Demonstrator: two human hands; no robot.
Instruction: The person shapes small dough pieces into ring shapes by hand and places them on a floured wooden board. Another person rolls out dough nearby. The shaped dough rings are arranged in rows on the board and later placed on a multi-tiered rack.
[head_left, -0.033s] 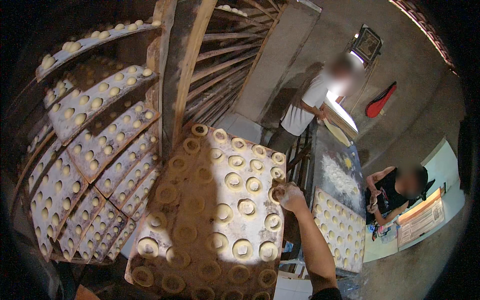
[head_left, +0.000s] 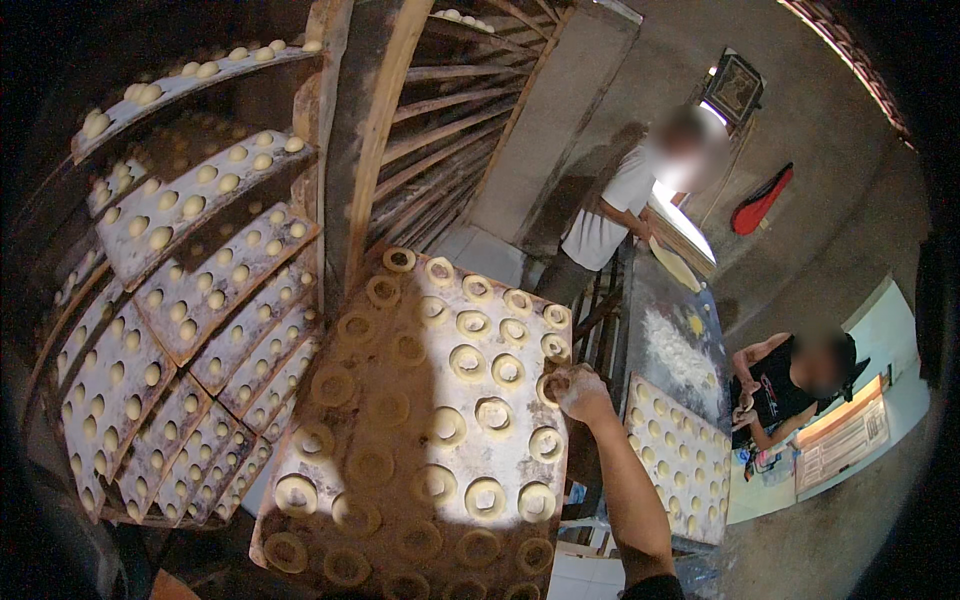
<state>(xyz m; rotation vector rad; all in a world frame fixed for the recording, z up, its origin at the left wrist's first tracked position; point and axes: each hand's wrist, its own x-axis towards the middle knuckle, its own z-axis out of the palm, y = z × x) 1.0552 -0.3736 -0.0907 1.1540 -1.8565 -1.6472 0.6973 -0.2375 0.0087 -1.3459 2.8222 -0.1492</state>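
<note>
While right-hand fingers [head_left: 566, 383] touch dough [head_left: 549, 393], shirt print [head_left: 758, 387] looks blurred.

A bright window [head_left: 690, 220] breaks up the dim greyish-brown wall [head_left: 835, 185]

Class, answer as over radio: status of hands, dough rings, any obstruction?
Right hand at dough ring, right edge of board. Left hand out of view. More rings across board, partly shadowed. Nothing visibly blocking the hand.

Cream-yellow dough rings [head_left: 454, 364] dot a brown board [head_left: 515, 460] dusted white.
</note>
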